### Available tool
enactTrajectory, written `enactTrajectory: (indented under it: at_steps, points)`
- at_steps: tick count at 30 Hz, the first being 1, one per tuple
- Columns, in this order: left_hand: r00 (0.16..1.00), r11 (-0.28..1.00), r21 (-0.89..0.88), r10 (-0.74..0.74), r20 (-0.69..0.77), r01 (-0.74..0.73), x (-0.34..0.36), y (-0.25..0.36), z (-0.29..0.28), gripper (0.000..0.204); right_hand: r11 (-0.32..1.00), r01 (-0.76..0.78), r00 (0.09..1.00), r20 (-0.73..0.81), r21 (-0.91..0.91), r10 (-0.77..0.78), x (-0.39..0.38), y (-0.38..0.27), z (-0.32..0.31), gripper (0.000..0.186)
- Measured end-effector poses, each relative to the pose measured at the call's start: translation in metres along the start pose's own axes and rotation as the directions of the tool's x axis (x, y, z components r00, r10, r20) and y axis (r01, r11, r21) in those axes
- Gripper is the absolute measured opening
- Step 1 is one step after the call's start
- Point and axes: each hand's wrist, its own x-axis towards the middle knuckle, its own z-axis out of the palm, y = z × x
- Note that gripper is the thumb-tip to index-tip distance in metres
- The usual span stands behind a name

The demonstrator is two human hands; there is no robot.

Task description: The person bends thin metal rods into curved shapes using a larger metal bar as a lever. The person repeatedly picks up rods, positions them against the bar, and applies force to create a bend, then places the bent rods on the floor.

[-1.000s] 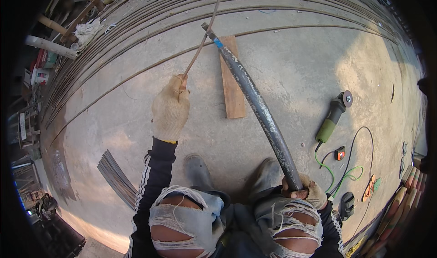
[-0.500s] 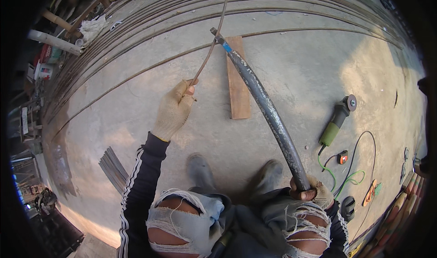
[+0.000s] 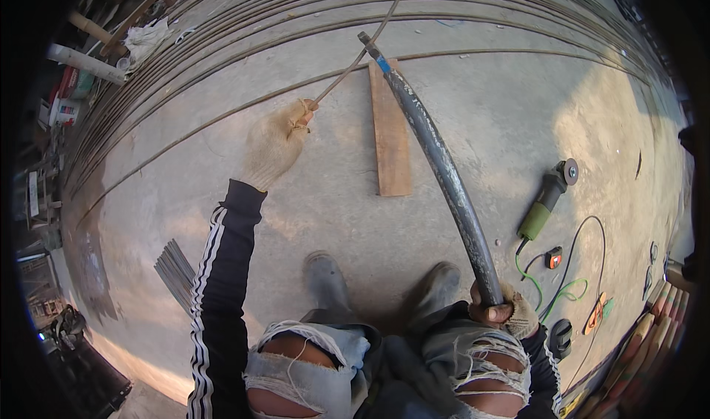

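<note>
My left hand [image 3: 277,144], in a beige knitted glove, is closed around the near end of a thin steel rod [image 3: 341,79]. The rod slants up to the far right and crosses the head of a rebar bender [image 3: 451,178]. That tool has a long, slightly curved black pipe handle with worn paint and a blue band near its metal head. My gloved right hand [image 3: 520,317] grips the handle's near end beside my right knee. Under the head and to its left, a wooden board [image 3: 392,149] lies on the concrete floor.
Long steel bars [image 3: 281,45] stretch across the far floor. An angle grinder [image 3: 546,201] with a green cord [image 3: 538,289], a tape measure [image 3: 555,257] and an orange-handled item [image 3: 596,314] lie at right. Cut rods [image 3: 176,271] rest left of my left sleeve.
My left hand has moved a little away from me and to the left, tilting the rod further rightward. The bender's head has shifted slightly right and away; my right hand keeps its grip.
</note>
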Motion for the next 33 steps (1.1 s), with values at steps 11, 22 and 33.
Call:
enactTrajectory:
  at_steps: [11,22,33]
  points:
    - [0.99,0.992,0.036,0.121,-0.065,-0.119,0.018,0.017,0.012,0.031,0.999,0.028,0.999,0.037,0.04,-0.03,0.0,0.004,0.002,0.045]
    - [0.999,0.984,-0.18,-0.011,-0.047,0.002,0.016,0.034,0.024,0.037,0.992,0.097,0.995,-0.021,-0.077,-0.099,-0.005,0.002,0.005,0.045]
    - [0.997,0.985,-0.167,0.02,-0.075,-0.032,0.008,0.028,0.01,0.037,0.996,0.068,0.998,-0.003,-0.057,-0.068,-0.004,0.004,0.006,0.044]
